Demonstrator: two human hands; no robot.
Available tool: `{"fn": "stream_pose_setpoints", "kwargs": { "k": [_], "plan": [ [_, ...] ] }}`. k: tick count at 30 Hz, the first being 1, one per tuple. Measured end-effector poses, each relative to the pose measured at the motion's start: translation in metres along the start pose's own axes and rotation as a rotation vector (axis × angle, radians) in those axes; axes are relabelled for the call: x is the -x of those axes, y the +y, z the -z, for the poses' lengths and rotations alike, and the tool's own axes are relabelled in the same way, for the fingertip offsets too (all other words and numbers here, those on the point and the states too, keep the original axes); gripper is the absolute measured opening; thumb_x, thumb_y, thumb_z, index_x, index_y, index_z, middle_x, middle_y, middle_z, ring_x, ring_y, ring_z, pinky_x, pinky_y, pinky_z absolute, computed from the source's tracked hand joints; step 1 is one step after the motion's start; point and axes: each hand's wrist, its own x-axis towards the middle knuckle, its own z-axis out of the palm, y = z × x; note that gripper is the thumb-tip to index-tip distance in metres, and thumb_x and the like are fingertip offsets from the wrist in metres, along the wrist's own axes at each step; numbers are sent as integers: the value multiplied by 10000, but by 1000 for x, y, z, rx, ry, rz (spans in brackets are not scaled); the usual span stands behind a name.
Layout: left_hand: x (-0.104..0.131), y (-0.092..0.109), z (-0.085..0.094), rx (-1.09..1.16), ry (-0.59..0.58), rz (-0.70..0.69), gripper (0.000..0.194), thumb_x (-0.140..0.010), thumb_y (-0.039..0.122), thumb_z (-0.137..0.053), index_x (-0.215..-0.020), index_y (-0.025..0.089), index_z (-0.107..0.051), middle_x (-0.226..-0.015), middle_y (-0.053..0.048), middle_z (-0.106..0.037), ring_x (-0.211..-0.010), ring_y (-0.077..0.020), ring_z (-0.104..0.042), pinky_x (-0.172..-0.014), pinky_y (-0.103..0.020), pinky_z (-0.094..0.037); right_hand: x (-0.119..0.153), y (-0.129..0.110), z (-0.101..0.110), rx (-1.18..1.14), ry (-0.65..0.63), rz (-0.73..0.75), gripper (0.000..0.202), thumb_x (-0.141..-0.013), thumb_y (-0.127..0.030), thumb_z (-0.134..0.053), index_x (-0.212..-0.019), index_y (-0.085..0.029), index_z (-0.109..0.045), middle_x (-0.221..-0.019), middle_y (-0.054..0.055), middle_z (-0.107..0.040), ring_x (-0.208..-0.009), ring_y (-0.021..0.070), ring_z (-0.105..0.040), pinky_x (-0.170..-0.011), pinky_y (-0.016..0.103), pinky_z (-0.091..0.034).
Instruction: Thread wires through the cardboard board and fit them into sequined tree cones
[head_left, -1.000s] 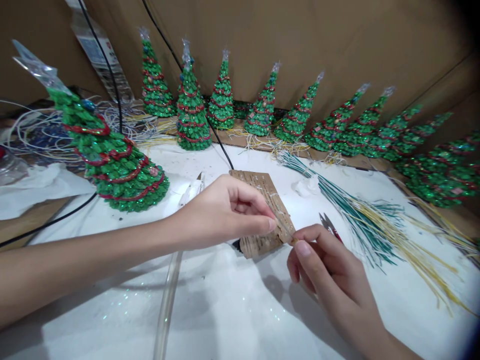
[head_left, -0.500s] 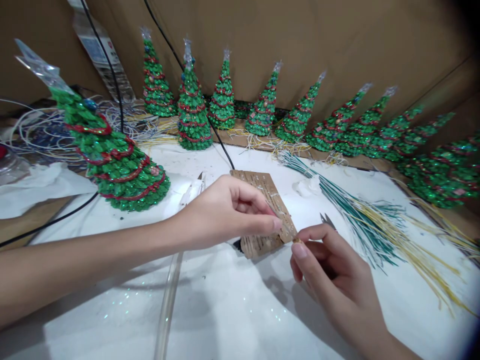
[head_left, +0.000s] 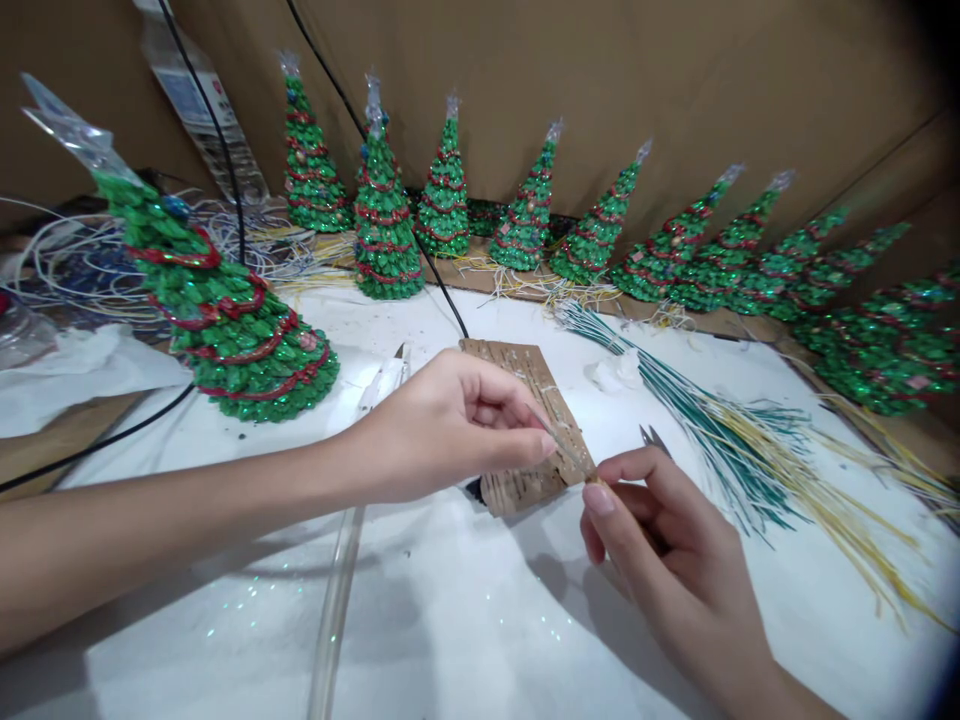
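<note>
My left hand (head_left: 480, 425) is closed in a pinch on a thin wire (head_left: 564, 447), which slants down toward my other hand. The fingertips of my right hand (head_left: 660, 540) pinch a tiny golden piece (head_left: 592, 479) at the wire's lower end. Beneath and behind my left hand lies a piece of brown cardboard (head_left: 536, 380) with slits and small whitish bits. Just beyond my right hand, the pointed metal tips of a tool (head_left: 655, 438) show; the rest of it is hidden.
Several green trees (head_left: 386, 230) with red garlands line the back; a larger-looking one (head_left: 247, 340) stands at left. Green and yellow wires (head_left: 697, 420) lie at right. A clear tube (head_left: 337, 610), white table (head_left: 450, 620), bottle (head_left: 202, 110) and black cable (head_left: 442, 285) also show.
My left hand has shifted slightly left, away from my right fingertips. More of the thin wire shows between the hands. The view has moved very slightly.
</note>
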Motion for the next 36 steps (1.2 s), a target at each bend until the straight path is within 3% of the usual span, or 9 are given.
{"fn": "stream_pose_setpoints", "kwargs": {
  "k": [6,18,36],
  "plan": [
    [0,-1,0,8,-11,-13,56,-737,159,-684,-704,126,-652,-618,37,-585,-528,-39,-466,-464,-139,-336,-3,4,4,7,-60,65,231,-947,-399,-523,-807,-216,-520,-531,-44,-524,-417,63,-317,-388,215,-212],
    [0,0,1,-40,-16,-36,68,-730,167,-685,-681,125,-662,-597,34,-573,-519,-39,-462,-466,-137,-345,-1,1,4,59,-16,46,338,-962,-420,-483,-724,-190,-554,-524,-32,-505,-443,66,-366,-416,214,-263],
    [-1,0,2,-92,20,32,123,-733,260,-710,-748,140,-733,-599,13,-615,-509,-62,-502,-441,-157,-358,-3,0,1,73,39,73,247,-931,-396,-545,-772,-208,-551,-518,-47,-498,-434,72,-339,-404,223,-225]
  ]
}}
